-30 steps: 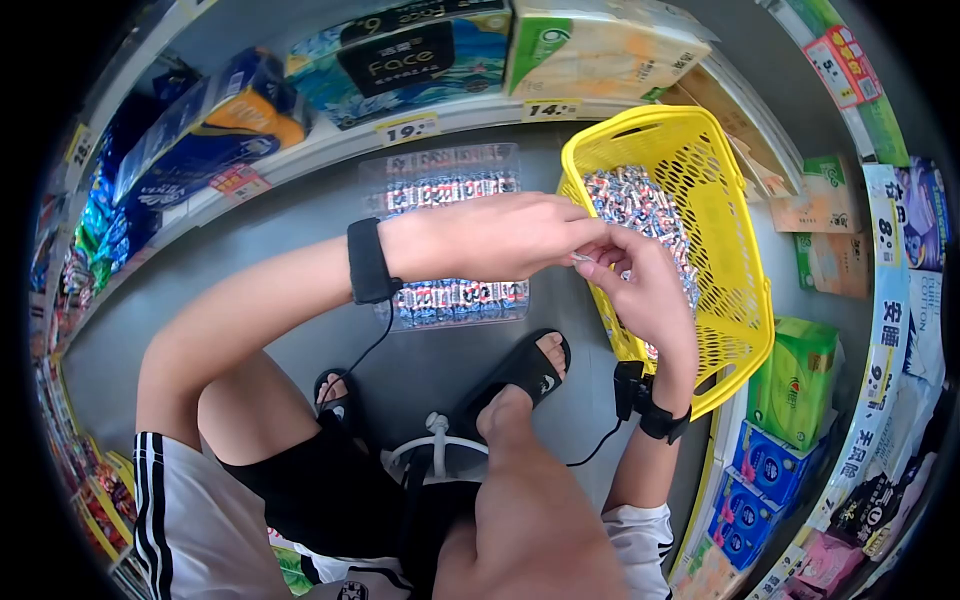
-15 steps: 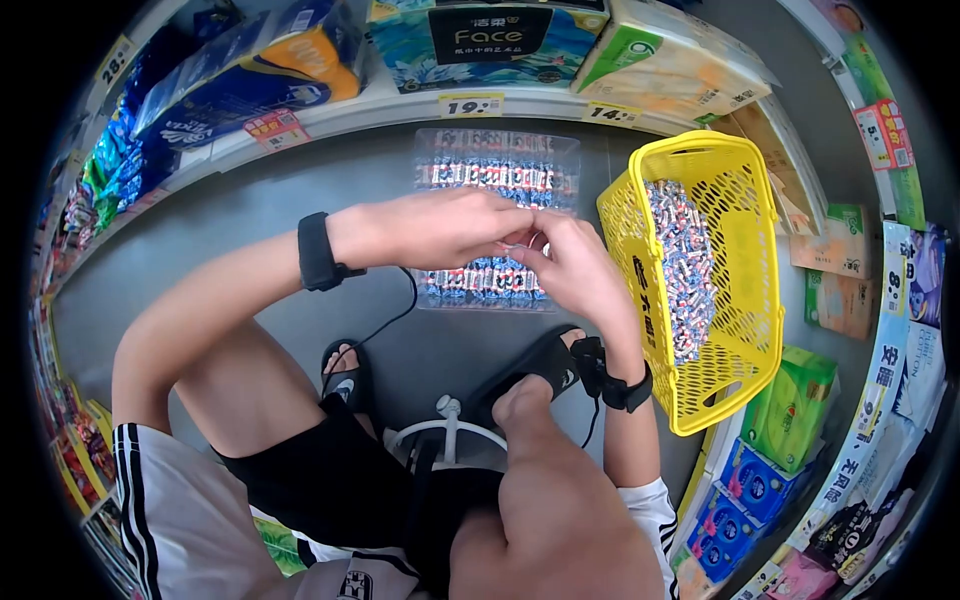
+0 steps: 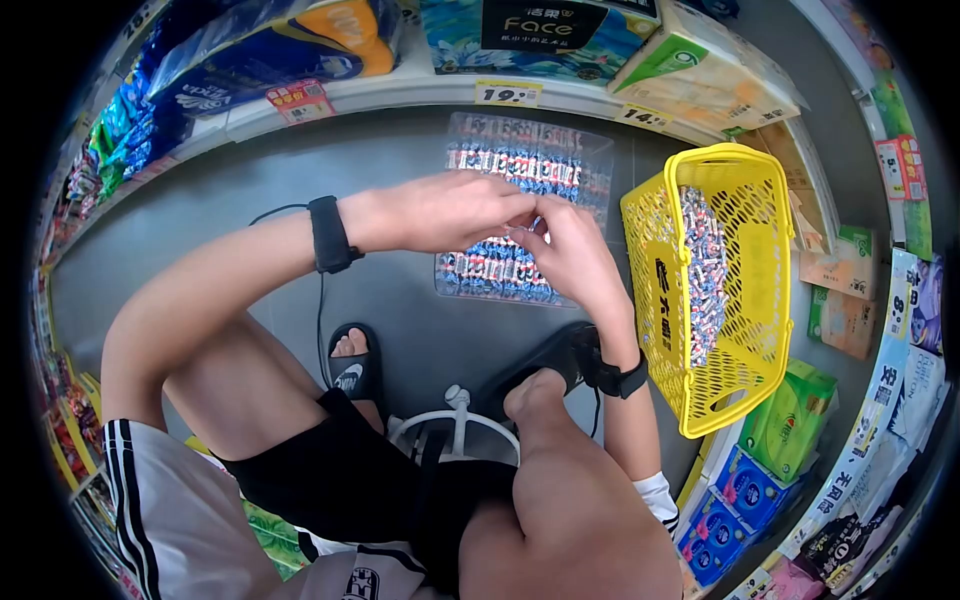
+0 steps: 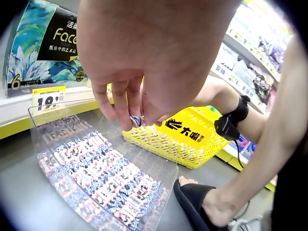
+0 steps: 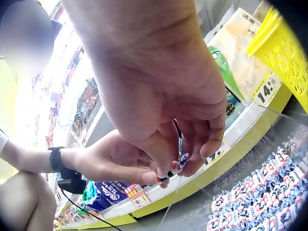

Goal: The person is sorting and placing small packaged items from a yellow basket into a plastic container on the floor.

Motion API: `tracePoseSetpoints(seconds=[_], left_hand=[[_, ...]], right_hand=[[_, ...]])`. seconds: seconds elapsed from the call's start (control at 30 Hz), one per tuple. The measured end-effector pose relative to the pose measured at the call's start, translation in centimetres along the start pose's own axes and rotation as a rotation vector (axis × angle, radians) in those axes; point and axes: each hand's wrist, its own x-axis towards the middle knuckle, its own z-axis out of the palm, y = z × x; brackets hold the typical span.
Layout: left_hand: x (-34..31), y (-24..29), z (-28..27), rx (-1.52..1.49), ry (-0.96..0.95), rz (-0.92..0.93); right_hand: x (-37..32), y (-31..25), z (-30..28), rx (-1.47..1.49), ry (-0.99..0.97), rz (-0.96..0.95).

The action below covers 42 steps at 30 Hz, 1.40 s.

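My left hand [image 3: 455,212] and right hand [image 3: 578,250] meet fingertip to fingertip above a clear plastic box [image 3: 600,160] standing on the floor. In the right wrist view, the right thumb and fingers pinch a small wrapped candy [image 5: 180,163] in a red, white and blue wrapper. The left thumb and fingertip pinch just beside it; whether on that same candy, I cannot tell. From the left wrist, a candy wrapper [image 4: 137,121] shows between the fingertips. Inside the box, rows of the same candies [image 4: 103,168] lie neatly side by side.
A yellow basket [image 3: 655,290] with a heap of loose candies [image 3: 704,270] stands right of the box. Shelves with tissue packs [image 3: 545,35] curve round the back and right. My sandalled feet [image 3: 355,365] and a white stool base [image 3: 457,400] are in front.
Both hands have moved left, from the near side of the basket to over the box, still together at the fingertips. The head view has shifted too, so box and basket appear farther right.
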Motion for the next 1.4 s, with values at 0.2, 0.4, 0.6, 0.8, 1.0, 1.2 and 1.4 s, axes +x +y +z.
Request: tracePoseSetpoints(seconds=[0.2,0.4,0.6,0.8,1.0,1.2,1.4], left_hand=[[-0.2,-2.1,1.8,0.08,0.057,-0.044],[-0.2,-4.6,3.9,0.212,0.061,-0.181],[-0.6,-5.7,6.4,0.321,-0.086,-0.261],[-0.8,-7.4,9.4,0.431,-0.34,-0.268],[-0.2,-9.0,10.9,0.583,-0.431,-0.204],[0.1,-9.1,11.1,0.62,-0.491,-0.272],[0.8,-9.6,11.2,0.583,-0.441,-0.231]], right_hand=[[0.8,1.4,2.0,0.011,0.065,0.069],[1.1,5.5,4.6,-0.104,0.184,0.112],[1.5,8.1,6.4,-0.086,0.382,0.44],[3.4,10.5,9.3,-0.065,0.324,0.515],[5.8,13.2,11.9,-0.042,0.302,0.45],[6.0,13.8,13.6,-0.019,0.347,0.374],[6.0,13.2,13.6,-0.008,0.441,0.309]])
